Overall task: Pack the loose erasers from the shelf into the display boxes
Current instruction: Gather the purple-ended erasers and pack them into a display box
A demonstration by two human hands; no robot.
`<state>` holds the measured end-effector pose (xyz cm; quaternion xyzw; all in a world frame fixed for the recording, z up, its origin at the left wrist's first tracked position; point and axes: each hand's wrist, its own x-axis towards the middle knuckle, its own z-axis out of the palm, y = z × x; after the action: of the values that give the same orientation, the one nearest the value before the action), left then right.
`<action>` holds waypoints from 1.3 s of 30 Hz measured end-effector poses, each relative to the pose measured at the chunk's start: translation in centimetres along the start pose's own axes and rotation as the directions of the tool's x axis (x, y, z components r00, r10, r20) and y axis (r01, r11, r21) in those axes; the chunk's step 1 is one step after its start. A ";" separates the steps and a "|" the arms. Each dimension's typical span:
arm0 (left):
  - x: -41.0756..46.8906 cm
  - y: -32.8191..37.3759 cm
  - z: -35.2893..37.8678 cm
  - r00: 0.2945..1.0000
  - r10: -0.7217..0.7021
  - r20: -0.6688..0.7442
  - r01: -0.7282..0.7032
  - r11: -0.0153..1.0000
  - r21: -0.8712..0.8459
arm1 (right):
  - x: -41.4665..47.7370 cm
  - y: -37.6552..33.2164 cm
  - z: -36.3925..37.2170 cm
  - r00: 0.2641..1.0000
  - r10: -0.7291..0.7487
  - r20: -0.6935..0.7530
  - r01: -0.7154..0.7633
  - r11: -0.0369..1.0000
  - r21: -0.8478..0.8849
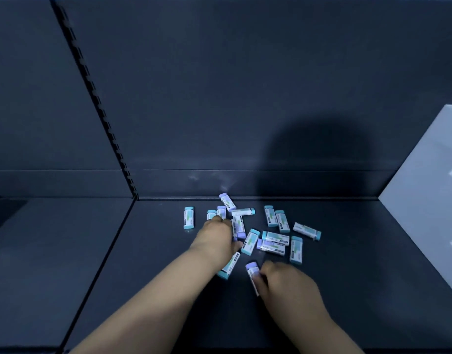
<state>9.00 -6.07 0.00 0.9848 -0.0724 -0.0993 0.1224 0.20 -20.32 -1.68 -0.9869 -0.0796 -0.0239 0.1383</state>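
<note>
Several loose erasers in white sleeves with teal or lilac ends lie scattered on the dark shelf (148,264), among them a teal eraser (189,217) at the far left and another teal eraser (296,250) at the right. My left hand (216,238) reaches into the pile, its fingers curled over the erasers near a lilac-ended one (239,227); what it holds is hidden. My right hand (286,284) pinches a lilac eraser (252,270) at the near edge of the pile. Another teal eraser (228,267) lies under my left wrist.
A white display box (424,190) stands at the right edge of the shelf, partly cut off. The dark back panel (245,98) rises behind the pile. A slotted upright (99,108) divides this bay from the shelf to the left.
</note>
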 end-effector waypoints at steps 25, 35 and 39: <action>-5.7 -2.2 0.7 0.977 0.194 -0.086 -0.208 0.957 -0.203 | 2.0 -1.0 -1.9 0.921 -0.027 0.389 -0.034 0.988 0.148; -7.2 -2.2 1.7 0.976 0.204 0.072 -0.196 0.975 -0.106 | 2.7 -0.6 -2.6 0.895 -0.093 0.436 0.047 0.992 0.115; -7.0 -1.5 2.3 0.978 0.201 0.052 -0.194 0.974 -0.121 | 3.0 -0.5 -2.7 0.895 -0.131 0.427 0.104 0.991 0.086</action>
<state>1.85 -3.98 -1.32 0.9604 -0.1679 -0.1222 0.1859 2.98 -20.15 1.27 -0.9563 -0.1686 0.1894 0.1455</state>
